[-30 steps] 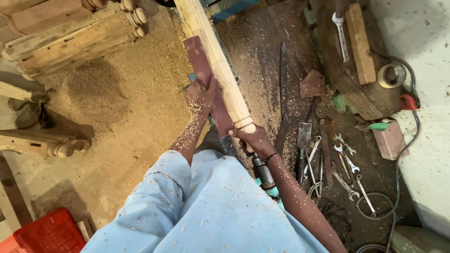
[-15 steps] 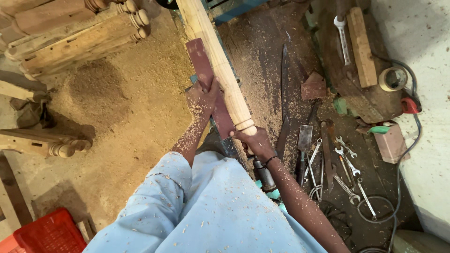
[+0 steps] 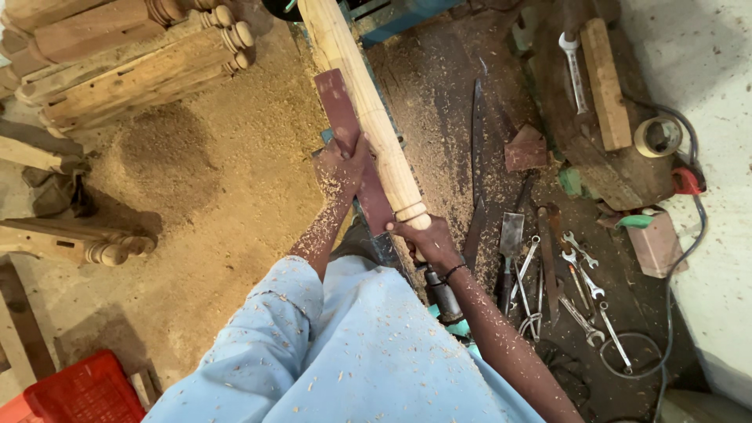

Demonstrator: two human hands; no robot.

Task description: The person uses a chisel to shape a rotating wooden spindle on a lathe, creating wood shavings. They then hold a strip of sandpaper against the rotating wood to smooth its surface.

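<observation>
Maroon sandpaper strip [image 3: 345, 125] between both hands [image 3: 342, 166]

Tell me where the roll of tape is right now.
In the head view the roll of tape lies at the far right, on the dark bench beside the wooden block, just above the red plug and well clear of both hands.

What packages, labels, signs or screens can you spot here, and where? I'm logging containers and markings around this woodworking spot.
No signs, screens or readable labels show.
Red plastic crate: bottom left on the sawdust floor, ribbed wall, partly cut off.
Tape roll: right side near the pale wall, round, tan ring.
Small block or box: right, beside the wrenches, pinkish brown with a green piece on top; what it is, I cannot tell.
</observation>
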